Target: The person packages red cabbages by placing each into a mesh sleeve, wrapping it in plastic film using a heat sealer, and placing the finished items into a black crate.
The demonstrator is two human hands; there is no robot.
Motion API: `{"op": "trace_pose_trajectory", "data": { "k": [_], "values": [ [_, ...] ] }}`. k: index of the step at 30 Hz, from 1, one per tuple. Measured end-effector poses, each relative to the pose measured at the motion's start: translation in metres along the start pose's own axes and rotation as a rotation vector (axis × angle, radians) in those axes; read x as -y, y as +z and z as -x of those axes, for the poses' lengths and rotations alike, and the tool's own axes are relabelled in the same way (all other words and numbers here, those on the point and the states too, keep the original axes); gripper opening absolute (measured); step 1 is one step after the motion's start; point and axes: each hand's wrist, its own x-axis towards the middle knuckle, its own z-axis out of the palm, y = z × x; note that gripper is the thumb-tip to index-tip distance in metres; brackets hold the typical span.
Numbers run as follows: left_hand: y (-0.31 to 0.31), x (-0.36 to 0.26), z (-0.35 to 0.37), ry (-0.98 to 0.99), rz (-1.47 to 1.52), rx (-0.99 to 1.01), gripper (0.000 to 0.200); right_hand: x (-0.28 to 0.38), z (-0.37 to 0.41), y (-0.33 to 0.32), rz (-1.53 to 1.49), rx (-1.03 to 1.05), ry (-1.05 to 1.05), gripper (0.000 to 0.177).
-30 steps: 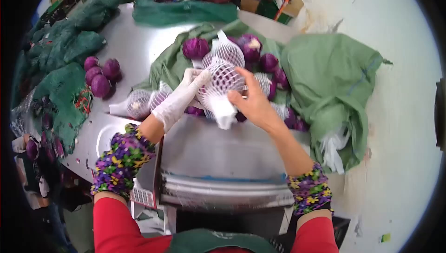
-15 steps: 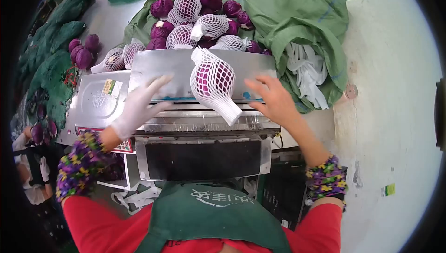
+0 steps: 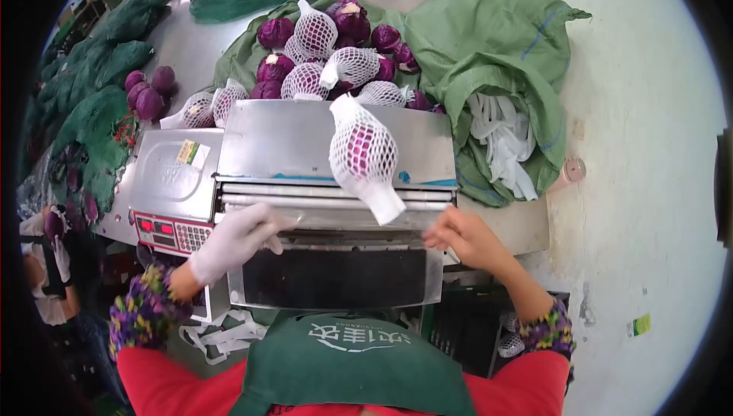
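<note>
Both hands are pinched shut on the film (image 3: 359, 223) at the front of the wrapper (image 3: 282, 141), left hand (image 3: 237, 240) gloved, right hand (image 3: 466, 236) bare. The netted cabbage (image 3: 363, 152) lies on its steel top just behind. Pulling evenly should keep the film taut and level.

We stand before the wrapping machine (image 3: 305, 141), which sits on the bench (image 3: 191, 42). One netted cabbage (image 3: 363, 152) lies on the machine's top plate, right of its middle. Our left hand (image 3: 233, 240) is at the front rollers on the left and our right hand (image 3: 462, 236) at the same edge on the right. The keypad (image 3: 172, 233) is just left of the left hand. Behind the machine lies a heap of netted cabbages (image 3: 321, 64), and bare cabbages (image 3: 149, 91) lie further left. To the right is an open sack (image 3: 496, 42) with foam nets (image 3: 500, 137) in it.
</note>
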Motion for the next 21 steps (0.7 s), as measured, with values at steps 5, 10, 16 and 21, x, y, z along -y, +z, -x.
{"op": "trace_pose_trajectory", "data": {
  "k": [5,10,16,21],
  "values": [
    [-0.028,-0.055,-0.026,0.687,-0.320,-0.297,0.038,0.058,-0.023,-0.043,-0.153,-0.318,-0.505,0.007],
    [-0.021,-0.030,-0.156,0.631,-0.688,0.100,0.106,0.002,-0.172,-0.049,1.171,-0.276,-0.923,0.058],
    [-0.005,-0.001,-0.168,0.135,0.271,0.112,0.065,0.017,-0.148,-0.015,0.336,0.285,-0.035,0.091],
    [0.032,-0.030,-0.053,-0.616,0.722,0.651,0.082,0.016,-0.039,0.056,-0.254,0.393,0.136,0.104]
  ]
}}
